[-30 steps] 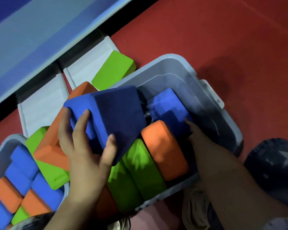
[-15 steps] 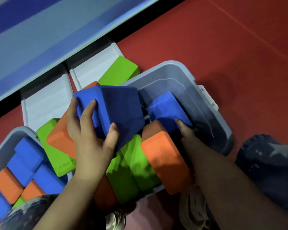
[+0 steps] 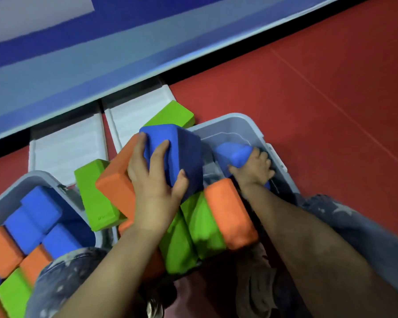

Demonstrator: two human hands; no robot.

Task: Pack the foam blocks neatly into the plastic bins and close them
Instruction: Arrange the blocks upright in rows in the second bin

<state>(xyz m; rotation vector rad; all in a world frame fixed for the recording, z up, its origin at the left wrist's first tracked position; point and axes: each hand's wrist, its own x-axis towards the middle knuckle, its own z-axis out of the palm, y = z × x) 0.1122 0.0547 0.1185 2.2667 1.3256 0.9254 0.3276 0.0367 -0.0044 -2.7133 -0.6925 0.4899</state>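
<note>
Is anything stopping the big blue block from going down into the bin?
Yes. The left hand holds the big blue block over the bin. Below it, green blocks and an orange block stand packed, and the right hand grips another blue block beside it.

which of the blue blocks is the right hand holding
The small blue block deep in the right bin, gripped by the right hand. The left hand holds the bigger blue block.
</note>
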